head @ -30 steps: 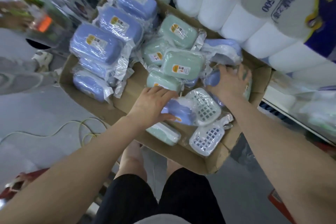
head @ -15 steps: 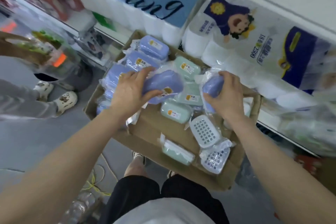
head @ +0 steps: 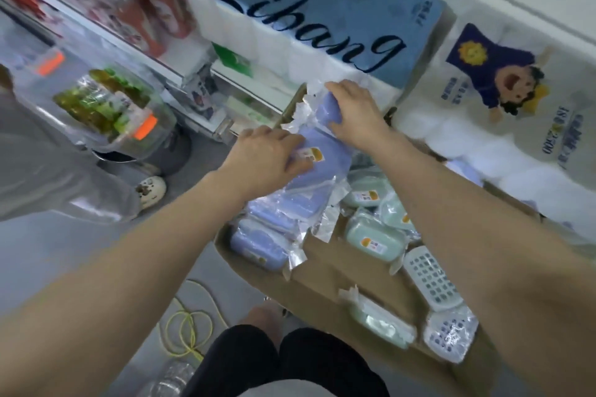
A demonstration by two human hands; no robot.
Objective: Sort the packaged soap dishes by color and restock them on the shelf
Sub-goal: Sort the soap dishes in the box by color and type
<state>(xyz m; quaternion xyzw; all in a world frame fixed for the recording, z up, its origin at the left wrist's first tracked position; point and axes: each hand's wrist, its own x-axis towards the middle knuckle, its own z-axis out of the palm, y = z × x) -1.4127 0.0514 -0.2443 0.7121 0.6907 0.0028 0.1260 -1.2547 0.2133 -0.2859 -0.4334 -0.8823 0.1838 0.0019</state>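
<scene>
A grey floor (head: 80,251) with a yellow cord (head: 187,329) lies nearest. On the cardboard box (head: 325,284), green dishes (head: 374,238) sit right, purple dishes (head: 258,243) left. Above the purple pile, the left hand (head: 264,161) and right hand (head: 354,113) grip two purple packs (head: 325,151), long axes running near-left to far-right. Tissue packs (head: 322,19) stand behind.

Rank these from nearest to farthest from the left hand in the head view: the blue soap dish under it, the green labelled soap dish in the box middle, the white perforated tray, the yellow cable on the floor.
From the left hand:
1. Blue soap dish, touching it, on the blue stack.
2. Green soap dish, lower right, in the cardboard box.
3 and 4. White perforated tray, farther lower right, and yellow cable, on the floor below: too close to call.
</scene>
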